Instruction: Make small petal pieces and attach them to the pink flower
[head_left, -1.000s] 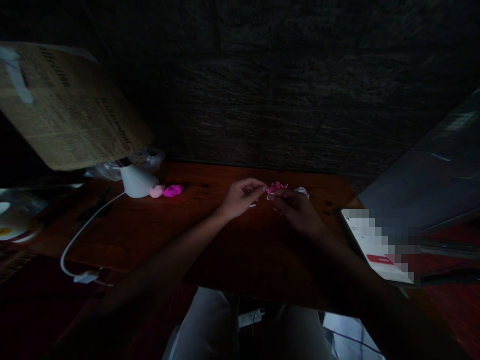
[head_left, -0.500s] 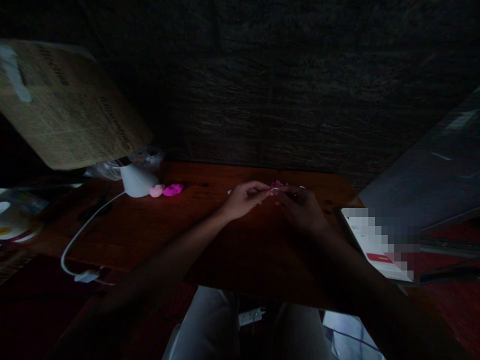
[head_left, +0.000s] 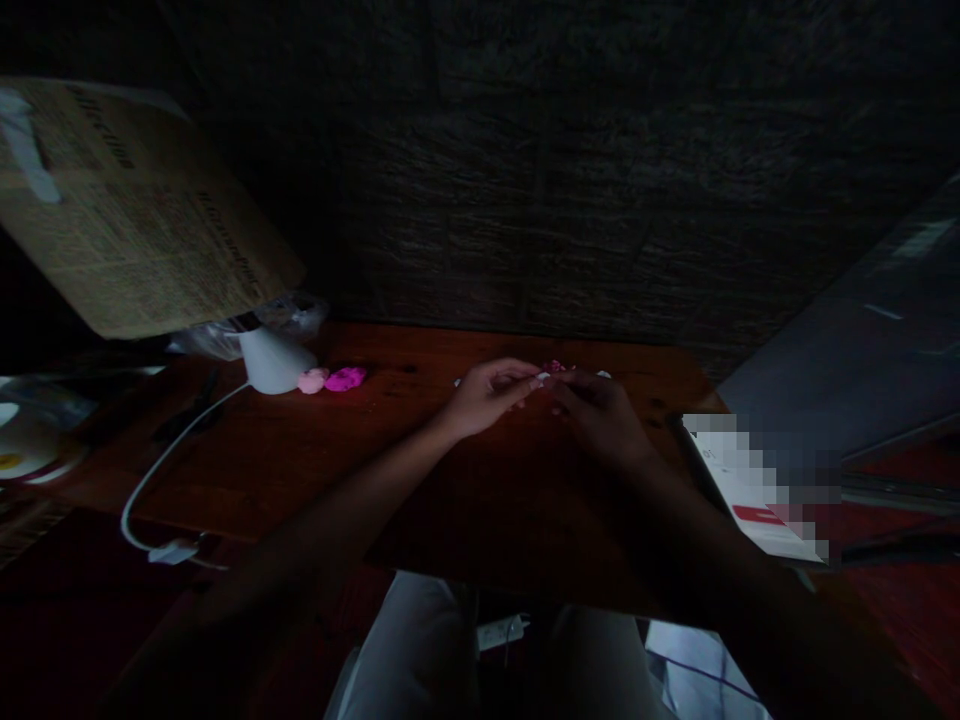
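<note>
Over the far part of the wooden table [head_left: 420, 460], my left hand [head_left: 487, 397] and my right hand [head_left: 606, 418] meet fingertip to fingertip. Between them they pinch a small white piece of what looks like modelling clay [head_left: 543, 380]. Its full shape is partly covered by the fingers. Just behind the fingertips lies a small dark-pink crumpled bit [head_left: 555, 366]. A white bit [head_left: 604, 374] shows beyond my right hand. Farther left, a magenta clay lump [head_left: 346, 379] touches a pale pink lump [head_left: 313, 380].
A lamp with a newspaper-print shade [head_left: 150, 220] and white base [head_left: 276, 360] stands at the left, its white cable [head_left: 142, 480] hanging over the front edge. Dark scissors [head_left: 187, 412] lie nearby. A lit screen [head_left: 750, 490] is at the right. A dark wall [head_left: 510, 180] rises behind.
The white piece showed as a curved strip between my fingertips; now it looks smaller and more compact. The fingertips have shifted slightly, and both hands stay in nearly the same place.
</note>
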